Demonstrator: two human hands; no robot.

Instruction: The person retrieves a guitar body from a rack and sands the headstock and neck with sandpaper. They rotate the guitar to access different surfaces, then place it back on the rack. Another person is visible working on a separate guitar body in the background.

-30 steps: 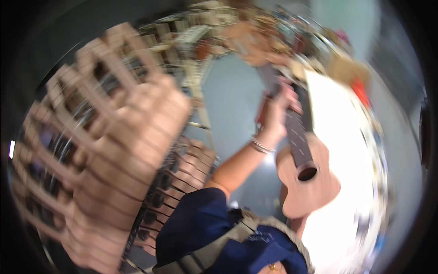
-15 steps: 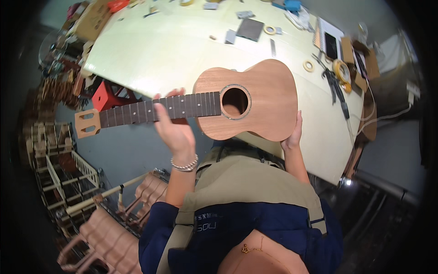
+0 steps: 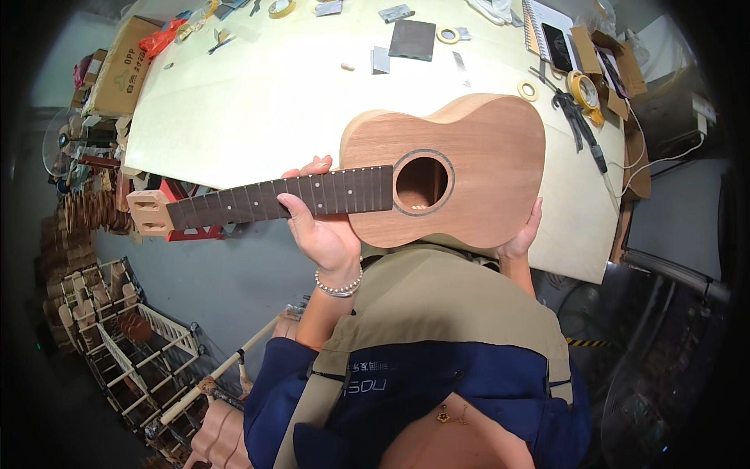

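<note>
An unstrung wooden ukulele (image 3: 492, 172) lies across in front of me, its top facing up. It has a dark fretboard (image 3: 258, 202) with pale dots and a ringed sound hole. At the left end is a slotted, bare headstock (image 3: 150, 213). My left hand (image 3: 324, 241) wraps the neck near the body from below, thumb on the near side and fingertips showing beyond the far edge. On the lower right edge of the body, my right hand (image 3: 522, 234) supports it; most of its fingers are hidden underneath.
Beyond the ukulele is a pale worktable (image 3: 234, 117) holding a dark square block (image 3: 412, 40), tape rolls (image 3: 582, 88), a black-handled tool (image 3: 578, 129) and a phone (image 3: 557, 47). A cardboard box (image 3: 121, 70) stands far left. A red stool (image 3: 195, 233) is under the neck; racks (image 3: 141, 328) stand lower left.
The ukulele has shifted right and slightly closer, held in both hands. Its body looks larger and more tilted. My left hand now sits nearer the body along the neck.
</note>
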